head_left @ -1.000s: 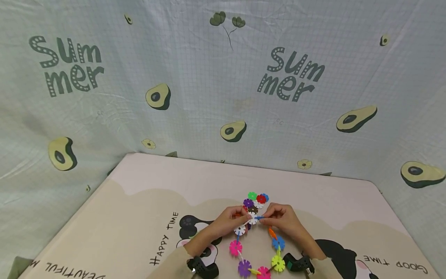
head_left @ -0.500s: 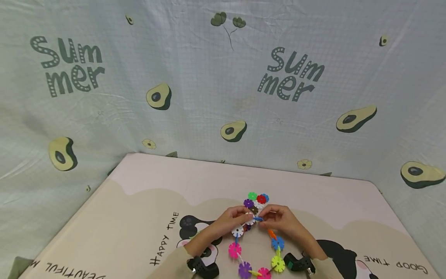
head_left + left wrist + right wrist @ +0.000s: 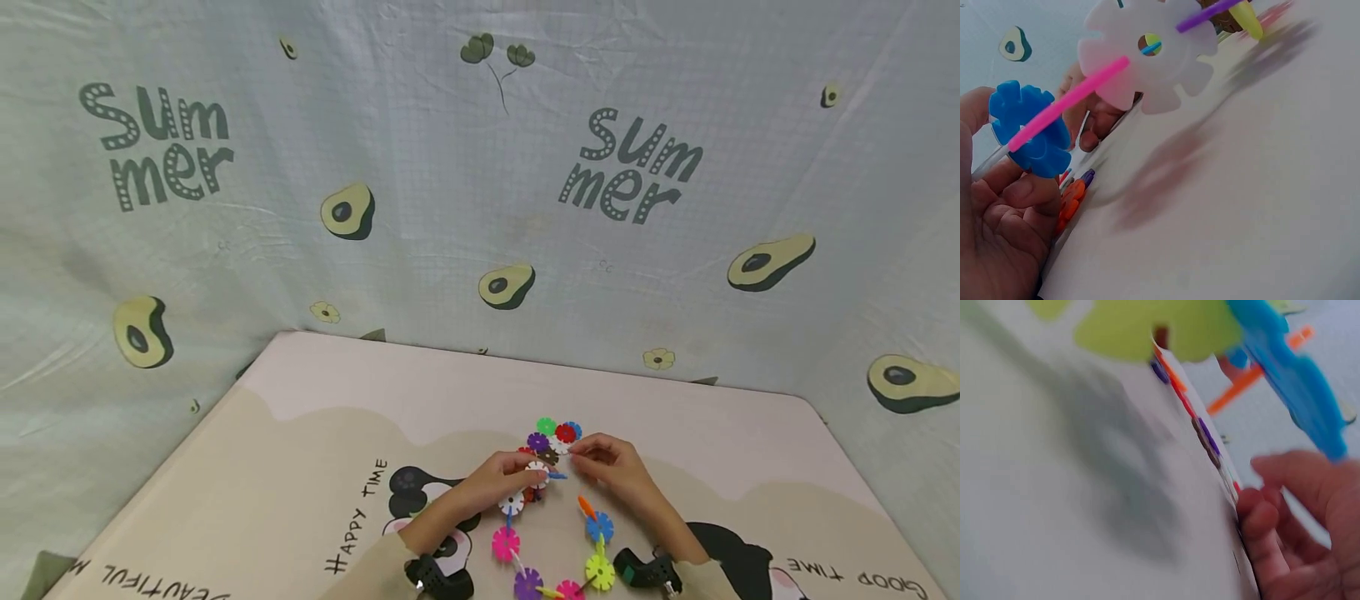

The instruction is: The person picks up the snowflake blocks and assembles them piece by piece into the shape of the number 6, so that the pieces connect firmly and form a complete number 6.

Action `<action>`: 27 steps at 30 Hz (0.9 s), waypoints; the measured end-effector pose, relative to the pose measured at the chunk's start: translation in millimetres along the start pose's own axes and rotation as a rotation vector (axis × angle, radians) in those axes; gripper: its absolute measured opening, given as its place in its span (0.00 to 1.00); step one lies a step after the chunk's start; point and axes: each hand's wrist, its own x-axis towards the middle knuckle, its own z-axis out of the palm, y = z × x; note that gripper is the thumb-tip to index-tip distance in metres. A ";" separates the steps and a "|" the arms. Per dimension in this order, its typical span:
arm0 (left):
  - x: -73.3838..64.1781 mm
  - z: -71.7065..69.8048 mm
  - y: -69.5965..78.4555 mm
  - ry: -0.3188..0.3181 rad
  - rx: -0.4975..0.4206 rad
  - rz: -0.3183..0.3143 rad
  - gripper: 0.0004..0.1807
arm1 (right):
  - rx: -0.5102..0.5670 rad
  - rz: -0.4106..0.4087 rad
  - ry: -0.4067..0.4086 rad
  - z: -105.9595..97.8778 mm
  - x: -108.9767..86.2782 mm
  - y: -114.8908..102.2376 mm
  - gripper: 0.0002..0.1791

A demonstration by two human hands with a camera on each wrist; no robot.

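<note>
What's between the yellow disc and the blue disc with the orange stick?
A yellow stick, running between the yellow disc and the blue disc; it shows in the head view.

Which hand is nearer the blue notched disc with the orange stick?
Right. The right hand is just beyond the blue notched disc; the left hand is farther away, beyond and left of it.

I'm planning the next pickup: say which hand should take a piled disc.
Probably the right hand: it looks free beside the disc pile; the left hand holds the chain's end disc.
</note>
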 end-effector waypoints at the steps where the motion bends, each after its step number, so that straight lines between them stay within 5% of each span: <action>1: -0.1 0.1 0.0 -0.006 -0.005 0.004 0.18 | -0.012 0.025 0.019 0.8 0.4 -0.6 0.10; 15: 1.0 1.5 0.6 -0.014 -0.034 0.038 0.16 | -0.009 0.042 -0.053 6.7 3.1 -4.1 0.13; 27: -2.6 -12.8 3.9 -0.208 -0.001 0.083 0.16 | 0.017 0.055 -0.050 6.2 3.8 -2.9 0.11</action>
